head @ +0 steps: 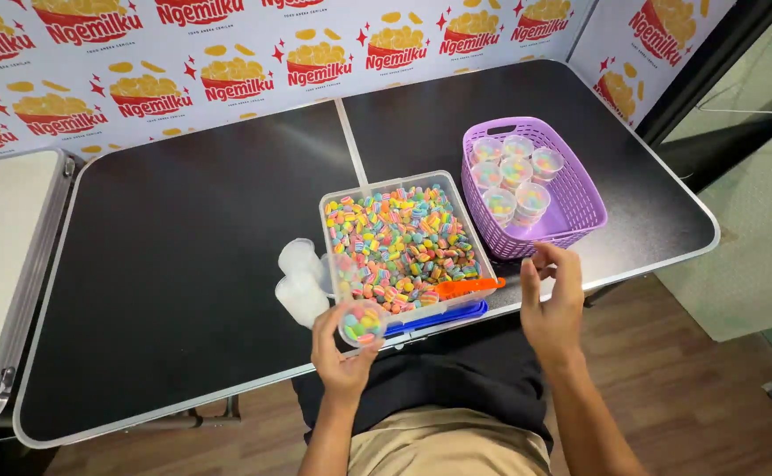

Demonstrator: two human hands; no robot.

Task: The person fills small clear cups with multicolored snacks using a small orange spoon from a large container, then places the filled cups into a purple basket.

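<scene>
My left hand [340, 354] holds a small clear cup [362, 323] filled with multicoloured candies, at the table's front edge. My right hand [551, 298] hovers with fingers apart and nothing in it, just in front of the purple basket [580, 198], which contains several filled candy cups. Between my hands stands a clear rectangular tub [330, 231] full of striped multicoloured candies. An orange scoop [467, 286] rests on the tub's front right corner, and a blue scoop [443, 316] lies below it.
A stack of empty clear cups [300, 280] lies left of the tub on the black folding table [174, 264]. A patterned printed backdrop stands behind the table. A light-coloured table [2, 229] adjoins on the left.
</scene>
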